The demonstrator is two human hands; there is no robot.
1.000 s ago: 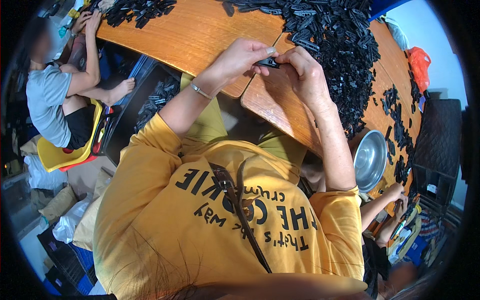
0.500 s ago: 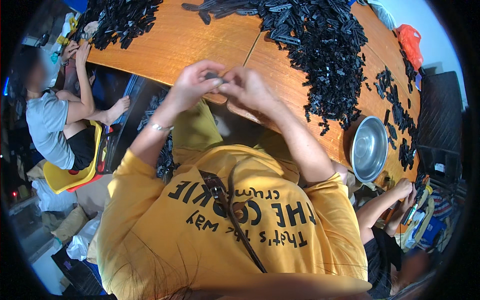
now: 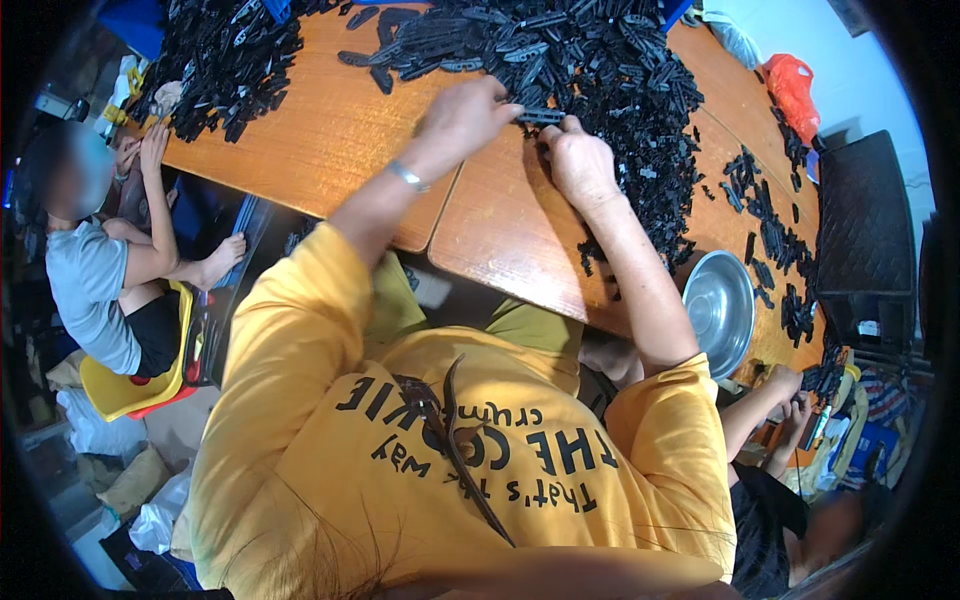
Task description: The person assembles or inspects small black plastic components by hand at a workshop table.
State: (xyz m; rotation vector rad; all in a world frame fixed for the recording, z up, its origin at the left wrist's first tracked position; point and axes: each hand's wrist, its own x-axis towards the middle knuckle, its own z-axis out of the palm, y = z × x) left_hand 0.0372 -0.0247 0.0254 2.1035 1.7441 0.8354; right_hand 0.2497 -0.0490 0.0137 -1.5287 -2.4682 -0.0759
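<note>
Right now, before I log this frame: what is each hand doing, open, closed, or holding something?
Left hand: closed, fingertips pinching one end of a small black plastic piece.
Right hand: closed at the same piece's other end, by the black pile.

orange plastic bag [image 3: 792, 82]: crumpled, far right table edge | white plastic bags [image 3: 160, 515]: on floor, lower left | labels, signs, screens: none legible enough to tell

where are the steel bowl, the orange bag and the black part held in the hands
steel bowl [image 3: 716, 312], head view, on its inner bottom
orange bag [image 3: 792, 85], head view, on its middle
black part [image 3: 541, 116], head view, on the strip between left hand [image 3: 462, 118] and right hand [image 3: 578, 162]
</note>
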